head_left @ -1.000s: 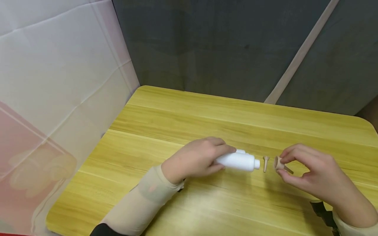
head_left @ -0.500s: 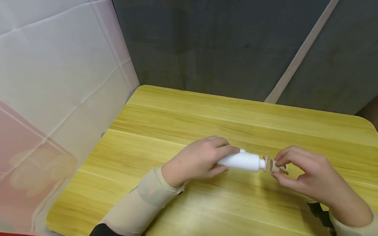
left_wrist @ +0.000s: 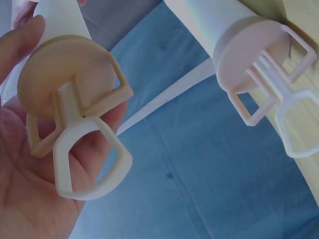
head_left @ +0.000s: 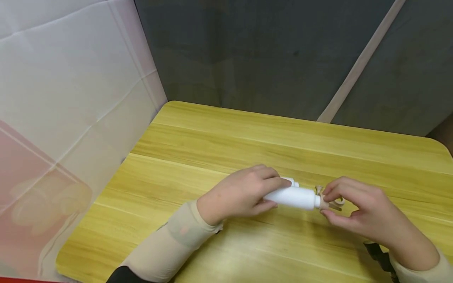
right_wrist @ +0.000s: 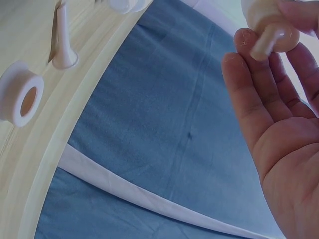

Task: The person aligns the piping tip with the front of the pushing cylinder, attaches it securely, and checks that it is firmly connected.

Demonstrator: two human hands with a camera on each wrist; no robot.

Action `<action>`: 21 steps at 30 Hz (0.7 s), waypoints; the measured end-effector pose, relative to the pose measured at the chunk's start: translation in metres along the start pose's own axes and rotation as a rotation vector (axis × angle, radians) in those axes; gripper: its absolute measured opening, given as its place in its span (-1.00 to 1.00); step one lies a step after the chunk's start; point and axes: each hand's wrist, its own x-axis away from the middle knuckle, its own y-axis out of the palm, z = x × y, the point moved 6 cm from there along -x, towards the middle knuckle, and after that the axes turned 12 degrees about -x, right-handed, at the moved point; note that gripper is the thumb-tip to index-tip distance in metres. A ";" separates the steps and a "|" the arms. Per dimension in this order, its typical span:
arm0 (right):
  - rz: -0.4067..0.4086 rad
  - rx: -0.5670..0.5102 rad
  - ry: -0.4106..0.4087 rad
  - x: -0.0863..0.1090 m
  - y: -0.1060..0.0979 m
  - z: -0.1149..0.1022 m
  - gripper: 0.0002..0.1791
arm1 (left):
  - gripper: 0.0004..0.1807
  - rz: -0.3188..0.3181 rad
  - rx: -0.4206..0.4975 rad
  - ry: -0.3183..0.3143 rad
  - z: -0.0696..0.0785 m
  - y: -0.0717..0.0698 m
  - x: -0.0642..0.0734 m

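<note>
The left hand [head_left: 242, 193] grips a white necked cylinder [head_left: 295, 197], and just beyond that grip the right hand [head_left: 371, 206] pinches a spouted beige cap [head_left: 323, 204] at the neck, where tilting either could seat it crooked.

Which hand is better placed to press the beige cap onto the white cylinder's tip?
Probably the right hand: it pinches the beige cap at the tip, while the left hand is taken up gripping the white cylinder.

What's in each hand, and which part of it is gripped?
The left hand grips the white tube round its body; the right hand pinches the beige cap by its wide, round part.
</note>
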 end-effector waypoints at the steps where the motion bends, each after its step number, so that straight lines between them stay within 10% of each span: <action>1: -0.001 0.000 0.004 0.000 0.000 0.000 -0.69 | -0.48 0.001 0.002 0.003 0.000 0.000 0.000; 21: -0.001 -0.067 0.047 0.002 0.002 0.005 -0.67 | -0.47 0.019 0.003 0.029 0.004 0.001 -0.001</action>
